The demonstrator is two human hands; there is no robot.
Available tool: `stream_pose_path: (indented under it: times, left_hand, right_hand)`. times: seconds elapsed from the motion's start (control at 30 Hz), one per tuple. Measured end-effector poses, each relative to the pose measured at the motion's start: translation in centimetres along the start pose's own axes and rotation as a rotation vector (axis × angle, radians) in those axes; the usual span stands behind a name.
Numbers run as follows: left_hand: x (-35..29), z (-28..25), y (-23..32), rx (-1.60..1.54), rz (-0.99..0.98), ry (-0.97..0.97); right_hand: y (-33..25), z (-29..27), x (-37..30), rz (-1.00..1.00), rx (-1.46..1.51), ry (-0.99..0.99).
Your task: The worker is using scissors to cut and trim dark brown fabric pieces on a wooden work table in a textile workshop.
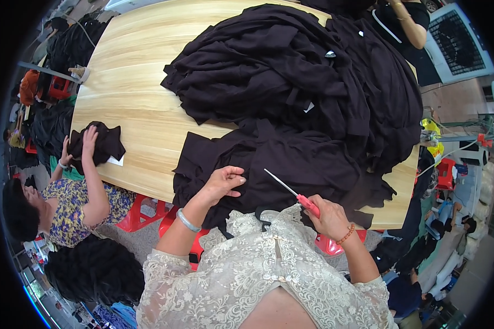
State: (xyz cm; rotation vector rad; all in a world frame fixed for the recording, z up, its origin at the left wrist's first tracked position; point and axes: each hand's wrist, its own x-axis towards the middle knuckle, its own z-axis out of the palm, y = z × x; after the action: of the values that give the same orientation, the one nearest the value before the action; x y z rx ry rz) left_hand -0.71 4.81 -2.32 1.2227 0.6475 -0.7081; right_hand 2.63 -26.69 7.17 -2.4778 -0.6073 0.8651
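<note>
My right hand is closed round the red handle of a tool with a long thin metal shaft, shaped like a screwdriver. Its tip points up and to the left, above a dark garment spread on the table in front of me. Left of the tip, my left hand hovers over the same garment, fingers loosely bent and apart, with nothing visible in them. Beyond lies a large heap of dark garments, some with small white tags. Whether my left fingertips touch the cloth is hard to tell.
The light wooden table bears the garments. At the left, a co-worker handles a small dark bundle. Another person's arm shows at the far right. Red stools stand under the near edge, and a black pile lies at lower left.
</note>
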Motion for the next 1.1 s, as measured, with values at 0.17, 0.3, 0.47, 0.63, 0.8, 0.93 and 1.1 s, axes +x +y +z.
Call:
stream_pose_path:
  times: [0.17, 0.3, 0.47, 0.63, 0.8, 0.93, 1.1]
  left_hand:
    - [2.1, 2.2, -0.5, -0.005, 0.064, 0.006]
    - [3.7, 2.3, -1.5, -0.058, 0.128, 0.062]
    - [3.0, 1.6, -2.2, -0.007, 0.194, 0.058]
    - [1.0, -0.2, -0.9, 0.786, 0.772, 0.303]
    - [-2.2, -1.7, -0.8, 1.175, 0.643, 0.367]
    - [-2.0, -1.0, -1.7, 1.099, 0.721, 0.390]
    - [-1.3, 0.4, -2.1, 0.985, 0.909, 0.379]
  right_hand:
    - [-0.3, -0.6, 0.1, -0.018, -0.039, -0.015]
    - [-0.8, -0.9, -0.7, -0.069, -0.192, -0.197]
    - [-0.8, -0.7, -0.3, -0.067, -0.075, -0.187]
    - [1.3, 1.2, 3.1, -0.111, 0.267, 0.079]
    - [5.5, 0.6, 5.3, 0.174, 0.248, 0.245]
    - [6.1, -1.1, 4.8, 0.173, 0.125, 0.296]
    - [5.7, -1.6, 2.8, 0.075, 0.074, 0.285]
